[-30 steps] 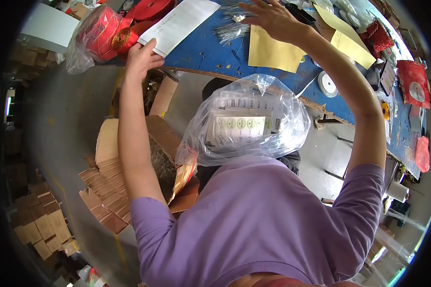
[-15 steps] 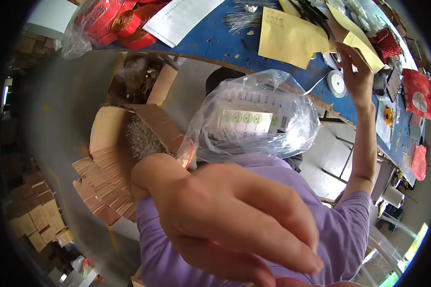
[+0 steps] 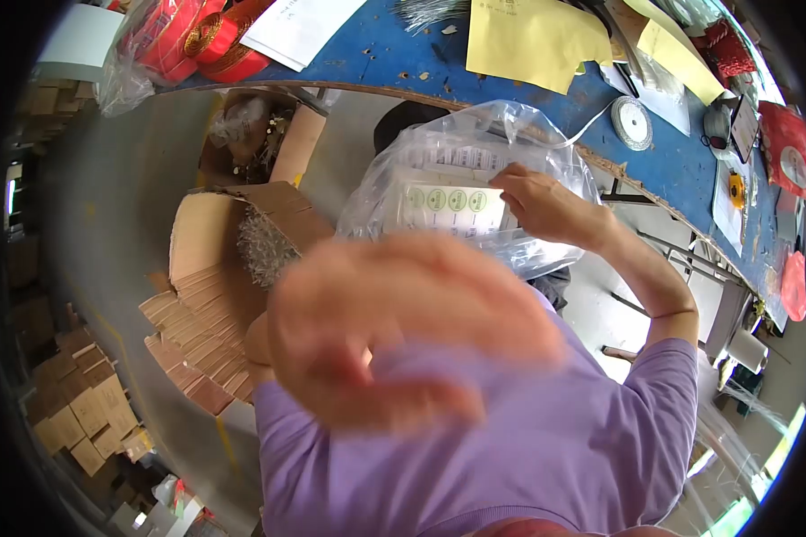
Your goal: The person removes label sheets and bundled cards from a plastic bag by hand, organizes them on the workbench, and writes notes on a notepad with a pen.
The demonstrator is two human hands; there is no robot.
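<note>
My left hand (image 3: 403, 331) is raised close to the camera, in front of my purple shirt. Motion smears its fingers, so any hold is unclear. Over my lap lies a clear plastic bag (image 3: 367, 201) with printed white papers inside or under it. A sheet of labels (image 3: 452, 208) with green round marks rests at the bag's middle. My right hand (image 3: 546, 206) is at the right end of that sheet, its fingers bent and close together. Whatever lies between its fingertips is hidden.
A blue table (image 3: 367, 63) crosses the top, holding yellow paper (image 3: 533, 40), a white ribbon spool (image 3: 631, 123), red ribbon rolls (image 3: 228, 49) and a tape measure (image 3: 736, 191). To the left stands an open carton (image 3: 208, 237) with shredded filler; cardboard boxes (image 3: 90, 412) are stacked farther off.
My right hand has come from the table's right side down to the label sheet on the bag. My left hand has moved up in view and turned, now more blurred.
</note>
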